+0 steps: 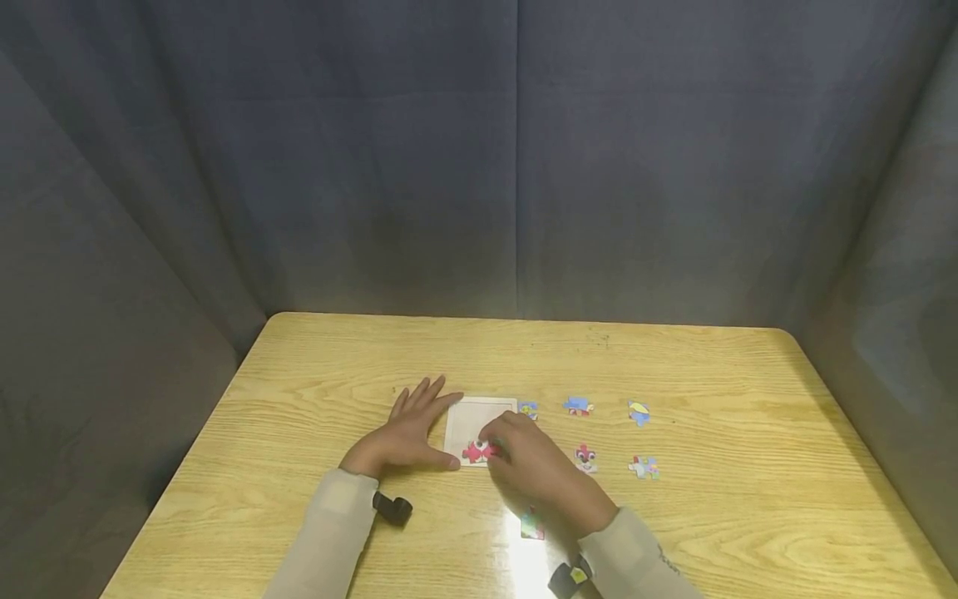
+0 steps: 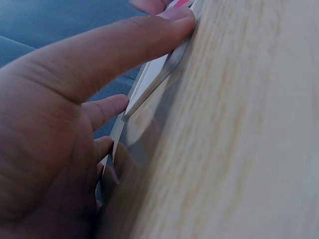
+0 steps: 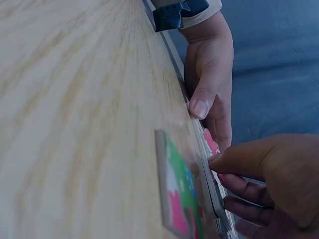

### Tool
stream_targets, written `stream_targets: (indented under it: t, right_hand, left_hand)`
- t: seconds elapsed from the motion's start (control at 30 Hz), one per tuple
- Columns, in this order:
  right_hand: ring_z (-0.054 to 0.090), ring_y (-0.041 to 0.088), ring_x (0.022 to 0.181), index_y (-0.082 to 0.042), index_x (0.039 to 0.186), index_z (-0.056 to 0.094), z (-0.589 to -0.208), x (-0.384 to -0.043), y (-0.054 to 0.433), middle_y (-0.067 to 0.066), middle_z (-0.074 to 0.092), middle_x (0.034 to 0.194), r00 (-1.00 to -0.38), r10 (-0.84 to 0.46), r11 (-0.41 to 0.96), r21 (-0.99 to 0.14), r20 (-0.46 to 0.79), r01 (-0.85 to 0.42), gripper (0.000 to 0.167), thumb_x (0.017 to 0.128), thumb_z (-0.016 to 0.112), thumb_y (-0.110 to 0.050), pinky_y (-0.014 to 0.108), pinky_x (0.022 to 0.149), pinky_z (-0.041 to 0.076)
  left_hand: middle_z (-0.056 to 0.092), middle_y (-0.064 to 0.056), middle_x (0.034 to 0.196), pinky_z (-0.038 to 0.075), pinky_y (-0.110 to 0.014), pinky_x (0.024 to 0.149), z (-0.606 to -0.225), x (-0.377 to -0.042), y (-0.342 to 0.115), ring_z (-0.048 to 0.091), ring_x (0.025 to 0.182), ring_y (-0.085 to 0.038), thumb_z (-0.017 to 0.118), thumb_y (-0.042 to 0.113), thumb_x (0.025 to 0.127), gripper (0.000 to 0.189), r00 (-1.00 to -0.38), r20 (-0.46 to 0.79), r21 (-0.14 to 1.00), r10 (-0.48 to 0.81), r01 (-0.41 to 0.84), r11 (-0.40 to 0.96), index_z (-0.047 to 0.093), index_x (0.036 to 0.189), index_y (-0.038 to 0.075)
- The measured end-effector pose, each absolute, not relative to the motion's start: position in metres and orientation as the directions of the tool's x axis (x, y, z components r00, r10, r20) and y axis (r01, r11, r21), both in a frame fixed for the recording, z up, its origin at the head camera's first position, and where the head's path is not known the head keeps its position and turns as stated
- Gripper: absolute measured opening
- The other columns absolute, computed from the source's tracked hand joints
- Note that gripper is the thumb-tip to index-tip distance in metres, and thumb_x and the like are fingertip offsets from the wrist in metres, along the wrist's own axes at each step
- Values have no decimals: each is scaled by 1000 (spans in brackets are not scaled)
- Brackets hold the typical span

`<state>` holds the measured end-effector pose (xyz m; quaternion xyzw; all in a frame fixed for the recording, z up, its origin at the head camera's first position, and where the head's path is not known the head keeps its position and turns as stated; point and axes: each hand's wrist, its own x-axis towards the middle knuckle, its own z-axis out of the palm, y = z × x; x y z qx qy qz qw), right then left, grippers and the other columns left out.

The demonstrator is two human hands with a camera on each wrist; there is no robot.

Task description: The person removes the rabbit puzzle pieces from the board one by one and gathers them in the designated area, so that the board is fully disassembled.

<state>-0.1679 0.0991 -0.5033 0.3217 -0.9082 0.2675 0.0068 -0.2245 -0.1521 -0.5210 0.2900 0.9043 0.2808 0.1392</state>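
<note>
A square, light wooden puzzle tray (image 1: 467, 413) lies on the table with a red and white puzzle piece (image 1: 473, 453) in its lower part. My left hand (image 1: 407, 433) is spread along the tray's left side, thumb at the near corner and index finger at the far corner. In the left wrist view the thumb (image 2: 149, 37) presses on the tray's edge. Over the tray's near right corner, my right hand (image 1: 527, 457) pinches a puzzle piece, mostly hidden by the fingers. In the right wrist view the right thumb (image 3: 239, 158) lies at the tray's rim.
Several loose puzzle pieces lie right of the tray, among them a blue one (image 1: 579, 406), a blue and yellow one (image 1: 639, 413), a red face piece (image 1: 585, 459) and a pale one (image 1: 644, 467). A green piece (image 1: 532, 526) lies nearer. Grey curtains (image 1: 374, 166) surround the table.
</note>
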Motion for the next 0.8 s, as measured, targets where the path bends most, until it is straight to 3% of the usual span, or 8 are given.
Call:
stream_targets:
  t: [0.33, 0.6, 0.8]
  right_hand:
    - [52, 12, 89, -2, 113, 66, -503, -166, 99, 3, 62, 105, -765, -599, 660, -396, 236, -639, 25, 90, 67, -12, 22, 79, 51]
    - [57, 15, 99, -6, 114, 67, -494, -149, 116, 2, 63, 112, -789, -579, 647, -473, 205, -598, 25, 92, 66, -16, 28, 87, 52]
    - [54, 12, 104, -10, 115, 66, -493, -123, 138, -4, 60, 112, -792, -586, 664, -460, 168, -589, 25, 92, 66, -21, 30, 89, 51]
  left_hand:
    - [-3, -9, 163, -12, -54, 114, -520, -224, -151, -10, 148, -31, 78, 61, 70, 109, -798, -78, 583, 598, 450, 677, 23, 156, 23]
    - [-3, -11, 163, -12, -56, 114, -521, -224, -151, -9, 148, -33, 78, 60, 71, 107, -792, -64, 593, 607, 459, 661, 25, 155, 21]
    - [-2, -11, 163, -11, -55, 114, -520, -223, -152, -8, 148, -32, 79, 59, 71, 107, -793, -61, 595, 606, 459, 660, 25, 155, 21]
